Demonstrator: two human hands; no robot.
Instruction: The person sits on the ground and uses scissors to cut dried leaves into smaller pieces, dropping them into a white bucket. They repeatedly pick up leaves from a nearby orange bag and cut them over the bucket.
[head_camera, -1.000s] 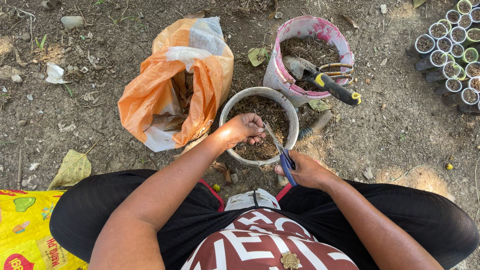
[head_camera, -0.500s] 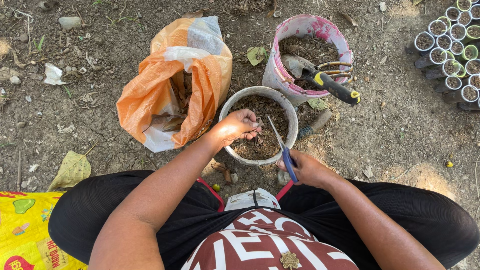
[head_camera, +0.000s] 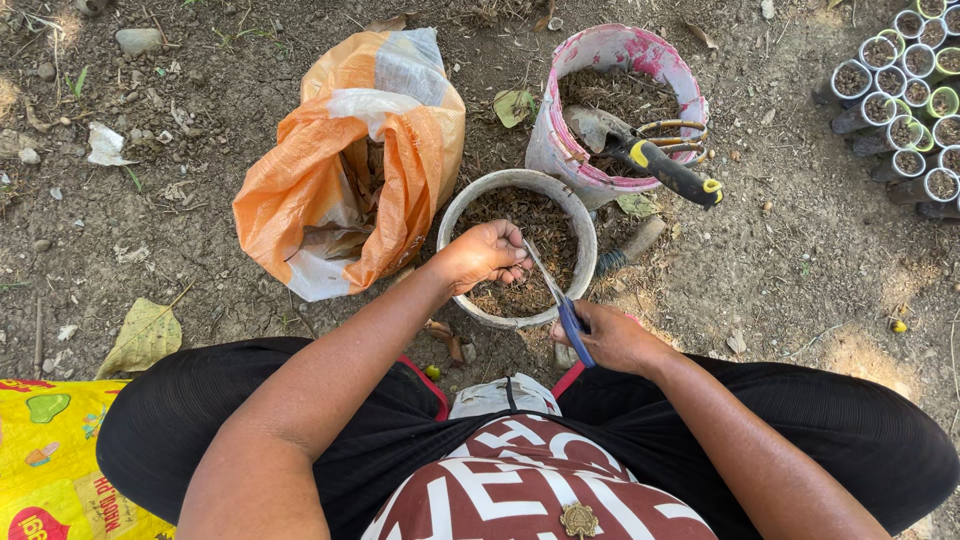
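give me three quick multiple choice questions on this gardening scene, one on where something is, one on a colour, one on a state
1. Where does the trowel lie?
A. across the pink bucket
B. inside the orange sack
C. on the yellow sheet

2. What colour are the scissors' handles?
A. red
B. blue
C. green

3. How is the left hand held?
A. flat on the ground
B. open, palm up
C. closed, fingers curled over the grey bowl

Answers:
1. A, its blade sits on the soil in the bucket and its black and yellow handle sticks out over the rim.
2. B, blue shows in the right hand.
3. C, the fingers are bunched just above the bowl's dry fill.
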